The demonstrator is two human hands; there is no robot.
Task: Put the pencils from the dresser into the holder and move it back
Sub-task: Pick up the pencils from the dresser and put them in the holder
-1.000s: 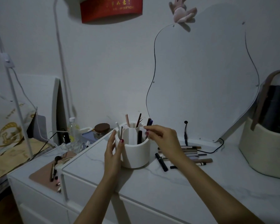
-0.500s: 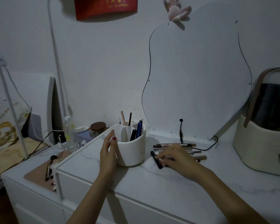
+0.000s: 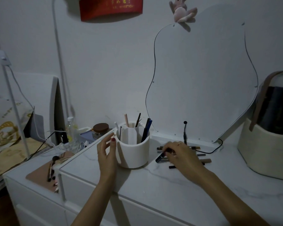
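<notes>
A white round holder [image 3: 134, 152] stands on the white marble dresser top [image 3: 162, 181], with several pencils and brushes upright in it. My left hand [image 3: 107, 154] rests against the holder's left side with fingers straight. To the right, several dark and tan pencils [image 3: 203, 160] lie loose on the dresser. My right hand [image 3: 180, 154] is over that pile, its fingers pinching a black pencil [image 3: 159, 158] whose end sticks out to the left, lifted slightly.
A curvy mirror [image 3: 203, 79] leans on the wall behind, with a black cable [image 3: 211, 150] at its foot. A cream cosmetic case [image 3: 268, 136] stands at the right. A lower shelf on the left holds a bottle [image 3: 71, 129], a jar [image 3: 100, 129] and brushes.
My right hand went from the holder's top down to the loose pencils and closed its fingers on the black one. My left hand stayed at the holder's side.
</notes>
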